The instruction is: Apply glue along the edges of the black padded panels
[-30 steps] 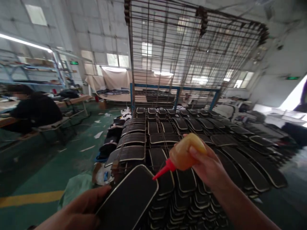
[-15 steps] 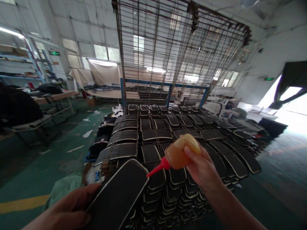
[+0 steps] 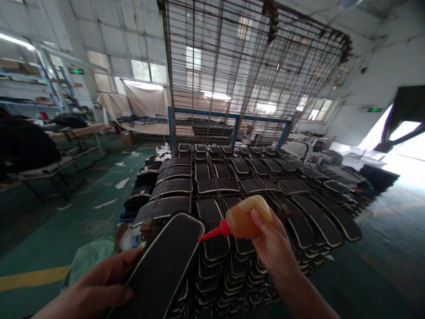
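A long black panel with rounded corners and a pale line along its edge is gripped at its left side by my left hand. The panel slants up from the bottom of the view. My right hand is wrapped round a squeeze bottle of amber liquid, held tilted. Its red pointed nozzle points left, with the tip at the panel's right edge, near the upper corner. Whether the tip touches the edge I cannot tell.
Stacks of similar black panels lie on wire racks ahead. Raised wire racks lean above them on a blue frame. Green cloth lies at lower left. A person in dark clothing sits by a table at far left.
The nozzle tip has moved slightly left and up, along with the bottle and my right hand. The panel's top end has risen slightly and shifted left.
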`<state>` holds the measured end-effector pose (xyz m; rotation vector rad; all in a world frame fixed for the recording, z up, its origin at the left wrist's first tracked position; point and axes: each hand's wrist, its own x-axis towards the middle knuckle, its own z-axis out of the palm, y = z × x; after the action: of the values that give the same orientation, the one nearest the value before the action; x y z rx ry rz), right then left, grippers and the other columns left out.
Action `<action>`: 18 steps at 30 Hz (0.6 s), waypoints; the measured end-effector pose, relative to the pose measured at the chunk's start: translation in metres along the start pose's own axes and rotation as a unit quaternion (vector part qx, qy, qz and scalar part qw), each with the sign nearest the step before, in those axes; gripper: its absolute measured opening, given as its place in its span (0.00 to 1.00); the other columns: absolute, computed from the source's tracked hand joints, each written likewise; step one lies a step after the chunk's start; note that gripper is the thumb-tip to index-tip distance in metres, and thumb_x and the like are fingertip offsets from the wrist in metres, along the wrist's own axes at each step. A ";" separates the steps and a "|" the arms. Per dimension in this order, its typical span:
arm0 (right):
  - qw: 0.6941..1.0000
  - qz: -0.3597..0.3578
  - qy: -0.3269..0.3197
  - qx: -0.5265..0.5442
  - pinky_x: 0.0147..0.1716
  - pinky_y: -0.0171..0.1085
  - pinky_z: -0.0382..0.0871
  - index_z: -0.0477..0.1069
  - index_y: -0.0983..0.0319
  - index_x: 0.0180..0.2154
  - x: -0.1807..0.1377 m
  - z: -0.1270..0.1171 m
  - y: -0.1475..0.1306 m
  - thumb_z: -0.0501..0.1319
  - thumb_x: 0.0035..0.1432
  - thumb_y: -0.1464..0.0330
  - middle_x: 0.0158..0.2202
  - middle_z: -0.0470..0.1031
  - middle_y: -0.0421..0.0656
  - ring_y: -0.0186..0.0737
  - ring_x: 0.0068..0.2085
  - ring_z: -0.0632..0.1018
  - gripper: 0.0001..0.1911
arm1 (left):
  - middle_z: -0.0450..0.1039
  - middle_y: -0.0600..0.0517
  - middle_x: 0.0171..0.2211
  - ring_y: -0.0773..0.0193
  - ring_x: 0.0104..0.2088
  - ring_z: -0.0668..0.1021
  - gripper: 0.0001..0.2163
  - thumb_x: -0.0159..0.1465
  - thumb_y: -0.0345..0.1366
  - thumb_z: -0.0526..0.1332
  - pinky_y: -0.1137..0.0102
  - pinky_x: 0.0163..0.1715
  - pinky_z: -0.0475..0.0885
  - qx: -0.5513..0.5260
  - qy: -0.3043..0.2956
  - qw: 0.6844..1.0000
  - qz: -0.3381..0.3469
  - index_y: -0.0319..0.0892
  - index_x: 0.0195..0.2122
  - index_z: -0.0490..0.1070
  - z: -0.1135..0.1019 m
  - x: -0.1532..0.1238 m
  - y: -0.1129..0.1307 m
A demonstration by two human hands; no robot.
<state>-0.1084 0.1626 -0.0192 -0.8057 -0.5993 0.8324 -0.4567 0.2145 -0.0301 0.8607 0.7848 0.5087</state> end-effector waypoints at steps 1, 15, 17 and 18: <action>1.000 0.004 0.007 0.003 0.33 0.31 0.80 0.84 0.57 0.42 -0.002 0.001 0.001 0.85 0.46 0.58 0.37 0.82 0.41 0.39 0.36 0.81 0.23 | 0.90 0.45 0.43 0.40 0.40 0.89 0.33 0.50 0.33 0.77 0.55 0.39 0.87 -0.005 -0.001 1.000 -0.002 0.54 0.59 0.80 0.002 0.000 0.001; 1.000 0.022 -0.009 -0.005 0.41 0.28 0.80 0.85 0.50 0.45 -0.033 0.011 0.015 0.86 0.46 0.57 0.41 0.85 0.40 0.36 0.39 0.84 0.24 | 0.89 0.44 0.48 0.42 0.44 0.90 0.19 0.57 0.28 0.74 0.55 0.44 0.86 -0.021 -0.021 1.000 0.002 0.45 0.50 0.84 0.017 0.003 0.020; 0.999 0.013 -0.049 -0.015 0.43 0.29 0.80 0.84 0.49 0.49 -0.036 0.008 0.017 0.83 0.52 0.58 0.44 0.85 0.41 0.37 0.42 0.85 0.23 | 0.90 0.44 0.47 0.42 0.44 0.90 0.18 0.57 0.26 0.74 0.55 0.44 0.87 -0.029 -0.014 0.999 0.009 0.44 0.49 0.84 0.019 0.004 0.021; 0.998 0.010 -0.064 -0.021 0.45 0.30 0.80 0.83 0.49 0.51 -0.038 0.006 0.018 0.82 0.54 0.59 0.45 0.85 0.41 0.38 0.43 0.85 0.23 | 0.90 0.44 0.46 0.43 0.44 0.90 0.19 0.56 0.26 0.74 0.56 0.44 0.87 -0.033 -0.014 0.999 0.013 0.44 0.49 0.84 0.020 0.005 0.022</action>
<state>-0.1411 0.1408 -0.0357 -0.8024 -0.7252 0.8977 -0.4400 0.2209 -0.0060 0.8158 0.7285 0.5427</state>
